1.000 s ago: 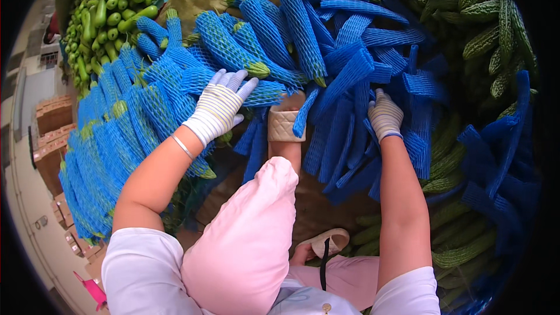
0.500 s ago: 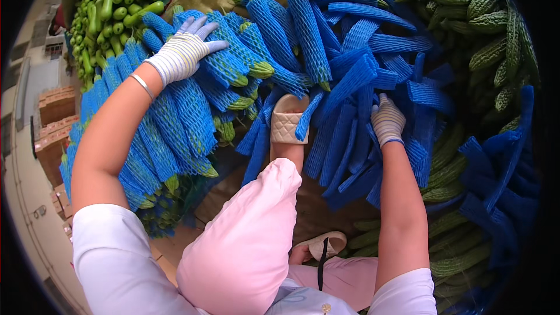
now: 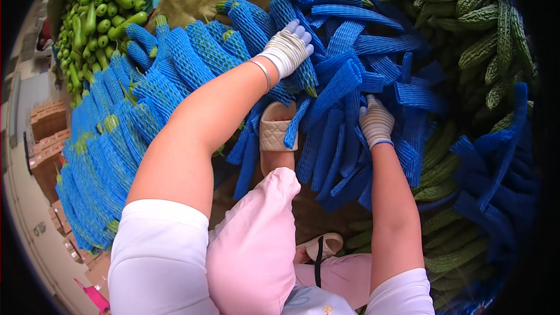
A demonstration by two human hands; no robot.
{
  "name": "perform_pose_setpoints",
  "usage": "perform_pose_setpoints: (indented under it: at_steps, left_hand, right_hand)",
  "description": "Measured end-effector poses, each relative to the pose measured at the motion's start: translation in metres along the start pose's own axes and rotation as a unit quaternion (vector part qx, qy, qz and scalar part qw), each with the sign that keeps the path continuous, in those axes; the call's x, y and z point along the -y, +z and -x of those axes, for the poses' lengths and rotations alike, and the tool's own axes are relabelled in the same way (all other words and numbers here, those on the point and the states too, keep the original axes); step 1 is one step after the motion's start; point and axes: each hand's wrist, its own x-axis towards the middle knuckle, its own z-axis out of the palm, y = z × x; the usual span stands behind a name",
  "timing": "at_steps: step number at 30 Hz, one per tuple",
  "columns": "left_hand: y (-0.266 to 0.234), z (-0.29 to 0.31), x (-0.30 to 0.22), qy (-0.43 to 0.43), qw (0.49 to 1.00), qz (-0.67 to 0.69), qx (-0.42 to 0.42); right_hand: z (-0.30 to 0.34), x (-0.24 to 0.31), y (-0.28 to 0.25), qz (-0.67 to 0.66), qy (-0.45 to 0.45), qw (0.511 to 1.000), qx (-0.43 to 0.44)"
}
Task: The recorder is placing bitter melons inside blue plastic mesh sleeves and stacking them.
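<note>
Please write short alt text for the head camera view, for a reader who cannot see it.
A person's gloved left hand rests on blue foam net sleeves, and the gloved right hand presses into the same pile. Bare bitter gourds lie at the upper right.

This looks like a produce packing area, worked at floor level. Heaps of bitter gourds (image 3: pixel 466 0) lie bare on one side, while rows of gourds sleeved in blue foam netting (image 3: pixel 175 64) spread across the other. Small green fruits (image 3: pixel 111 0) and stacked cardboard boxes (image 3: pixel 46 134) sit at the edge.
</note>
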Motion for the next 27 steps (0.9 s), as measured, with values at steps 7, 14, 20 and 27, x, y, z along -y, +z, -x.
perform_pose_setpoints:
  at_steps: [7,14,20,27]
  left_hand:
    - [-0.011,0.005,0.026,0.09,0.996,-0.022,0.011]
    - [-0.029,0.012,0.118,-0.101,0.993,-0.043,-0.035]
    - [-0.03,0.008,0.04,-0.051,0.975,0.191,0.104]
    - [0.004,0.031,-0.042,-0.024,0.966,0.067,0.249]
  right_hand:
    - [-0.001,-0.013,0.003,-0.022,0.009,1.0,0.015]
    - [0.0,-0.006,-0.001,-0.033,0.004,0.999,0.008]
    - [-0.001,-0.015,0.005,-0.042,0.01,0.999,-0.003]
    - [-0.004,-0.007,0.005,-0.043,0.0,0.999,-0.026]
